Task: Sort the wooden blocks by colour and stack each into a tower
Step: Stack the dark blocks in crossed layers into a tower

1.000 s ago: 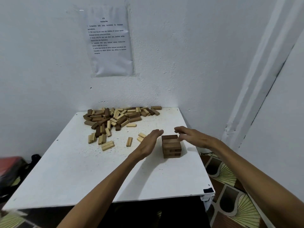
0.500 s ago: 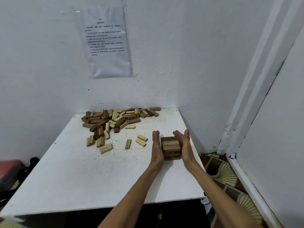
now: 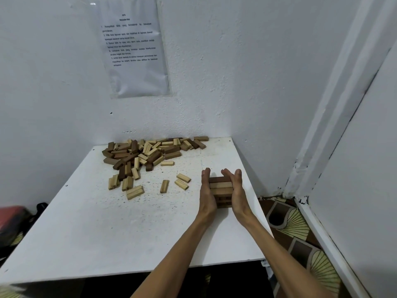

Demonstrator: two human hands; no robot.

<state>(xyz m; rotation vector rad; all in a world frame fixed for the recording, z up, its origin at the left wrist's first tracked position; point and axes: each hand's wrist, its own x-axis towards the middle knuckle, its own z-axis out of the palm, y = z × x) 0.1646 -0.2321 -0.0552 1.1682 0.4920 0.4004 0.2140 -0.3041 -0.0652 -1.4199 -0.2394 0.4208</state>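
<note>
Flat left hand (image 3: 206,195), right hand (image 3: 238,195) sandwich tower (image 3: 221,186).

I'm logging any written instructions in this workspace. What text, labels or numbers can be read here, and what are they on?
The sheet on the wall: a short heading and numbered printed lines, too small and blurred to quote.
The loose blocks, tower and table: no text visible.

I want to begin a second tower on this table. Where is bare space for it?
The widest bare patch is the near left of the table, between the front edge, the loose light blocks and the left hand. A smaller patch lies between the pile and the tower. Along the wall it is crowded.
</note>
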